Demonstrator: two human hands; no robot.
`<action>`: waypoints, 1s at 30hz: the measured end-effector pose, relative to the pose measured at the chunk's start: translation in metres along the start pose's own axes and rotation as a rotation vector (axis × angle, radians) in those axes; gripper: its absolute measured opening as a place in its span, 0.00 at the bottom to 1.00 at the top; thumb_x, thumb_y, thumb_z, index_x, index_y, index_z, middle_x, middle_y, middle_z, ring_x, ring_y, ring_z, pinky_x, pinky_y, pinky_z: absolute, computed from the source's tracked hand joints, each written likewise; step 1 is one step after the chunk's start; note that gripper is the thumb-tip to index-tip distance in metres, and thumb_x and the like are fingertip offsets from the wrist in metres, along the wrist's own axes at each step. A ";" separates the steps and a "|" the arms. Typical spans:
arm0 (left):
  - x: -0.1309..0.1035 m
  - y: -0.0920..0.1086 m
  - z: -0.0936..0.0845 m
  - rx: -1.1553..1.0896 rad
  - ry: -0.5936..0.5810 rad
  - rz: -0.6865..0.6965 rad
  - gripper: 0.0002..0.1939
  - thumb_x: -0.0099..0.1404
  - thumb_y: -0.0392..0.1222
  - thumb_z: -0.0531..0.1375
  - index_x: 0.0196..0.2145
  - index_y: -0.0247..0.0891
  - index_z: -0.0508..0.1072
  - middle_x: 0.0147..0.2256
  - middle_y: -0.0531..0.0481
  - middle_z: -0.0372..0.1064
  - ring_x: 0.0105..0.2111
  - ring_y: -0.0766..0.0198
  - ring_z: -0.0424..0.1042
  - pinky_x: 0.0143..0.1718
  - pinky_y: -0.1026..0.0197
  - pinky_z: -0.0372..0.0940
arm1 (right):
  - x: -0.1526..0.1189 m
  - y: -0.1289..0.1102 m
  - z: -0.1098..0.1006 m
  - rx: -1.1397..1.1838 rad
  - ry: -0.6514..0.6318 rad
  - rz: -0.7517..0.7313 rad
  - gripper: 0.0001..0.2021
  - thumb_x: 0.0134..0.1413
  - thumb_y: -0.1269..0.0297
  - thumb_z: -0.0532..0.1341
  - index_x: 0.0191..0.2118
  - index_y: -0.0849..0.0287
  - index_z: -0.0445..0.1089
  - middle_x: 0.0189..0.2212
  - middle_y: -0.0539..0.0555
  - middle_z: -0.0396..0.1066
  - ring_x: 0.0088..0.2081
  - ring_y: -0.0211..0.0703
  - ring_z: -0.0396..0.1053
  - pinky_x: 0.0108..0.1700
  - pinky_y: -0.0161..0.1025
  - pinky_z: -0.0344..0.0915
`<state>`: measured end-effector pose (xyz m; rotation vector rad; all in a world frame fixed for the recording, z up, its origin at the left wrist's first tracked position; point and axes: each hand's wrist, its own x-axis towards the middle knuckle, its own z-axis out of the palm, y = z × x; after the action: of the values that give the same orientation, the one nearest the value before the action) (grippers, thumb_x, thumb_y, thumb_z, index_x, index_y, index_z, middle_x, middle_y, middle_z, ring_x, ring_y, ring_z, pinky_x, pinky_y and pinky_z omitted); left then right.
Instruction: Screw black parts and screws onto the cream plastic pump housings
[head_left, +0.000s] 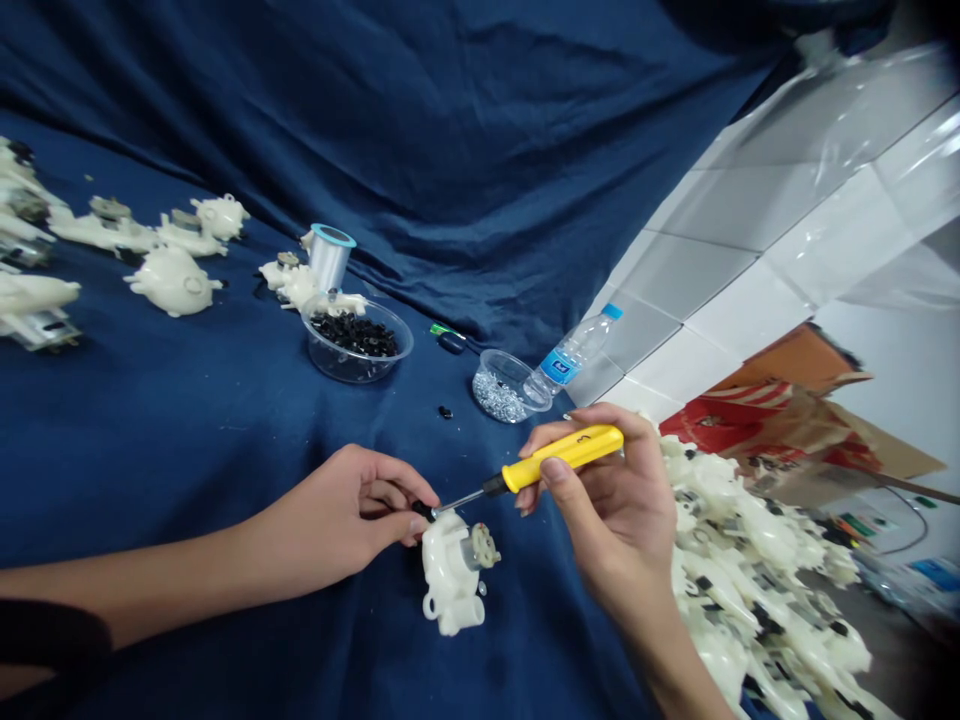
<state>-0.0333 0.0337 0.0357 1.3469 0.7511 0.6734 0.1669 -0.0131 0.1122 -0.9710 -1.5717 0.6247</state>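
Note:
My right hand (607, 500) is closed around a screwdriver with a yellow handle (570, 455). The screwdriver's tip reaches a small black part (424, 511) at the top of a cream plastic housing (448, 570). That black part is pinched between the thumb and fingers of my left hand (375, 505). A round metal and cream motor piece (482, 547) sticks out from the housing's right side. Whether a screw sits at the tip is too small to tell.
Beyond the hands stand a bowl of black parts (324, 358), a bowl of screws (534, 401), a water bottle (574, 350) and a spool (330, 262). Cream housings lie at the left (174, 281) and in a heap at the right (765, 530). A loose black part (445, 412) rests mid-table.

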 end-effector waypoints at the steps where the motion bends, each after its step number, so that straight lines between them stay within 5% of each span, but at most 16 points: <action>1: 0.000 0.000 0.000 0.001 0.001 0.003 0.11 0.58 0.41 0.67 0.39 0.35 0.78 0.29 0.49 0.79 0.35 0.56 0.80 0.42 0.58 0.72 | 0.001 -0.001 -0.001 0.001 -0.014 0.011 0.14 0.63 0.71 0.62 0.49 0.48 0.61 0.35 0.46 0.72 0.24 0.33 0.70 0.26 0.33 0.72; 4: 0.000 -0.002 -0.001 0.005 0.002 0.014 0.10 0.58 0.40 0.67 0.39 0.35 0.78 0.29 0.49 0.79 0.35 0.56 0.81 0.42 0.57 0.72 | 0.004 -0.003 -0.005 -0.001 -0.069 0.052 0.14 0.64 0.70 0.62 0.51 0.49 0.62 0.36 0.47 0.72 0.26 0.34 0.72 0.29 0.35 0.74; 10: 0.001 -0.005 -0.002 0.000 0.014 0.021 0.09 0.58 0.38 0.66 0.38 0.36 0.79 0.28 0.50 0.79 0.34 0.56 0.81 0.42 0.57 0.73 | 0.007 -0.003 -0.014 0.009 -0.076 0.037 0.15 0.67 0.69 0.59 0.56 0.53 0.67 0.50 0.56 0.74 0.49 0.45 0.75 0.51 0.43 0.74; 18: 0.001 -0.005 0.000 0.004 0.021 0.020 0.08 0.59 0.35 0.65 0.39 0.38 0.79 0.27 0.53 0.77 0.33 0.60 0.80 0.41 0.61 0.73 | 0.005 -0.002 -0.010 0.017 0.060 -0.007 0.13 0.58 0.72 0.67 0.46 0.48 0.72 0.34 0.50 0.77 0.37 0.48 0.80 0.37 0.44 0.80; 24: 0.000 -0.004 0.002 0.004 0.011 0.025 0.09 0.60 0.38 0.65 0.39 0.37 0.78 0.29 0.51 0.78 0.36 0.57 0.80 0.43 0.59 0.73 | -0.001 -0.002 -0.007 0.034 0.046 0.003 0.12 0.63 0.69 0.63 0.51 0.51 0.70 0.46 0.55 0.76 0.45 0.51 0.79 0.43 0.48 0.80; 30: -0.002 -0.004 0.002 0.018 0.002 0.031 0.07 0.60 0.36 0.64 0.38 0.36 0.78 0.29 0.50 0.78 0.35 0.57 0.80 0.42 0.59 0.73 | -0.002 0.001 -0.004 0.040 0.095 0.017 0.14 0.59 0.72 0.66 0.48 0.49 0.69 0.35 0.49 0.77 0.37 0.48 0.81 0.38 0.47 0.81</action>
<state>-0.0334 0.0306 0.0318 1.3768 0.7410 0.6940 0.1707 -0.0146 0.1114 -0.9711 -1.4634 0.6109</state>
